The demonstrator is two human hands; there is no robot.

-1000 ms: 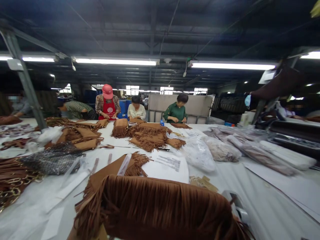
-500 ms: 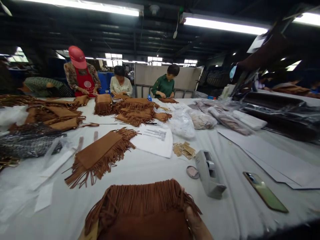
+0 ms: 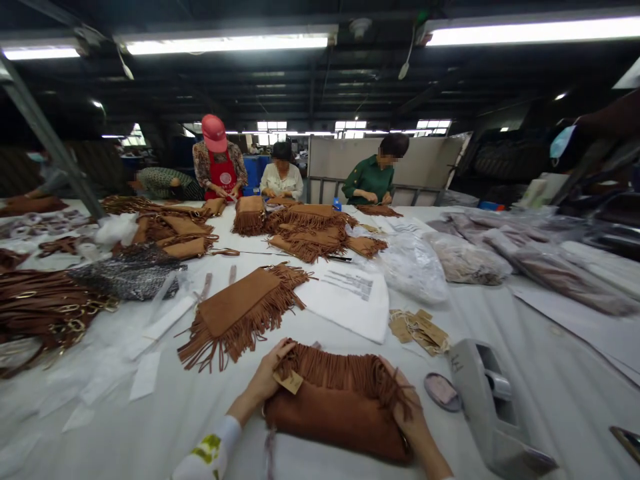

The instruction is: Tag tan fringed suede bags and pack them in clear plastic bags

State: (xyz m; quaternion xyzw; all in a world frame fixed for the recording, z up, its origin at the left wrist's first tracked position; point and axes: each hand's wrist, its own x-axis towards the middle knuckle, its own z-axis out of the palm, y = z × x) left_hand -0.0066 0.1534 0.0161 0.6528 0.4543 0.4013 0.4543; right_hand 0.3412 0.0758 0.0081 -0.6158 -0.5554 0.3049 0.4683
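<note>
The left hand [image 3: 267, 372] and the right hand [image 3: 407, 417] are gripping a brown fringed bag [image 3: 335, 417] by its opposite ends, each grip closing around a side, with some right-hand fingers disappearing behind the strands. The bag is sitting low in front of the person, over the near part of the white surface [image 3: 175, 433]; whether its underside is touching, I cannot tell. Its fringe is running along the far edge, and a tan tag [image 3: 289, 381] is hanging beside the left hand. The step in hand is seemingly one of handling and positioning the bag; any next move is calling for both ends being supported evenly, with strands and tag staying unpinched. A grey tape dispenser [image 3: 487, 400] is standing just right of the right hand, while another fringed piece [image 3: 240, 303] is lying beyond the left.
</note>
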